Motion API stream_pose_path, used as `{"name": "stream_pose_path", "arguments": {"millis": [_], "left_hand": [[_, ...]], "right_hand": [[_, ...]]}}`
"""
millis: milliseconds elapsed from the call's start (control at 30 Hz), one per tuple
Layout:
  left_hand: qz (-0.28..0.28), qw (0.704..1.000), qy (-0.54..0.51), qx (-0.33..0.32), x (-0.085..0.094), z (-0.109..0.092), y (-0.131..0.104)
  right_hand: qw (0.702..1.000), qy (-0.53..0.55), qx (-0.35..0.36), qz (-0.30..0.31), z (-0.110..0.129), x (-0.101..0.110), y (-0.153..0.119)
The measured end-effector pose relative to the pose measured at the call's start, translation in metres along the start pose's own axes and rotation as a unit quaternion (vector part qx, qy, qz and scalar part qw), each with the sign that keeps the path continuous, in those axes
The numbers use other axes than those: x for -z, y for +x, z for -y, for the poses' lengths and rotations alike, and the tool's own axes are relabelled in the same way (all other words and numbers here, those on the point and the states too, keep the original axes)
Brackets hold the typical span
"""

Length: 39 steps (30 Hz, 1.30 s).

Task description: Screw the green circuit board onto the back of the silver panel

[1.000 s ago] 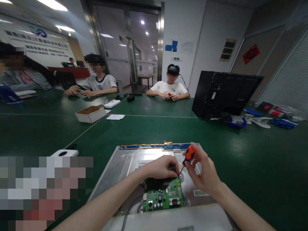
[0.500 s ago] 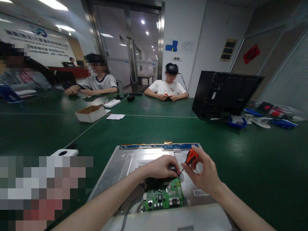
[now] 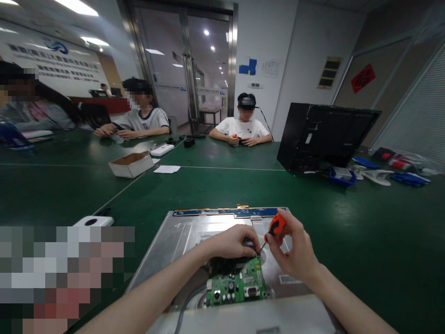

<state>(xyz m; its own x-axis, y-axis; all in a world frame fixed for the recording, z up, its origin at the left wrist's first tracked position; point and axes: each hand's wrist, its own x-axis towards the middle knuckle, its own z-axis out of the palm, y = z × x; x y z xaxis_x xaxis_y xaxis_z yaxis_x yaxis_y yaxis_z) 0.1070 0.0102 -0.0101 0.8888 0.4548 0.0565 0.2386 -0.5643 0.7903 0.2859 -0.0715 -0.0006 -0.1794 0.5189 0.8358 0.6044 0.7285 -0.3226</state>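
My right hand (image 3: 299,248) is closed around the orange and black handle of a screwdriver (image 3: 278,224). Its thin shaft slants down to the left, and the tip meets the far right corner of a green circuit board (image 3: 239,284). Beside that tip, my left hand (image 3: 236,242) has its fingers pinched together at the board's corner; whatever is between them is hidden. The board sits on the silver metal back of a flat display panel (image 3: 177,229), which lies on the green table. A narrow blue circuit strip (image 3: 215,213) runs along the panel's far edge.
A grey cable (image 3: 184,306) curves past the board's left side. On the table stand an open cardboard box (image 3: 130,165), a white device (image 3: 95,221) and a black monitor casing (image 3: 327,137). A blue tray (image 3: 342,176) is near the casing. Several people sit across the table.
The screwdriver handle has turned a little in my right fingers, which have shifted on it. Its tip stays at the same corner. My left hand has not visibly moved.
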Motion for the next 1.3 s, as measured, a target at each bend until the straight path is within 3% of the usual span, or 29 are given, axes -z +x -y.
{"name": "stream_pose_path", "arguments": {"millis": [200,467,800,1133,1300], "left_hand": [[0.004,1.0,0.006,-0.003,0.0007,-0.0022,-0.0001],[0.005,1.0,-0.004,-0.012,-0.0001,0.0003,0.0009],[0.011,1.0,0.007,-0.02,0.0017,-0.0016,-0.0002],[-0.007,1.0,0.019,0.017,-0.0007,-0.0013,-0.0008],[-0.007,1.0,0.02,0.018,-0.0015,0.0004,-0.0009]], "right_hand": [[1.0,-0.013,-0.005,-0.015,-0.003,-0.0027,-0.0009],[0.998,0.042,-0.018,0.034,0.003,0.0021,0.0032],[1.0,-0.019,0.004,-0.003,-0.003,-0.003,0.0008],[0.998,0.039,-0.022,0.038,0.0004,0.0013,0.0006],[0.999,0.019,-0.034,0.023,-0.0007,-0.0003,-0.0016]]}}
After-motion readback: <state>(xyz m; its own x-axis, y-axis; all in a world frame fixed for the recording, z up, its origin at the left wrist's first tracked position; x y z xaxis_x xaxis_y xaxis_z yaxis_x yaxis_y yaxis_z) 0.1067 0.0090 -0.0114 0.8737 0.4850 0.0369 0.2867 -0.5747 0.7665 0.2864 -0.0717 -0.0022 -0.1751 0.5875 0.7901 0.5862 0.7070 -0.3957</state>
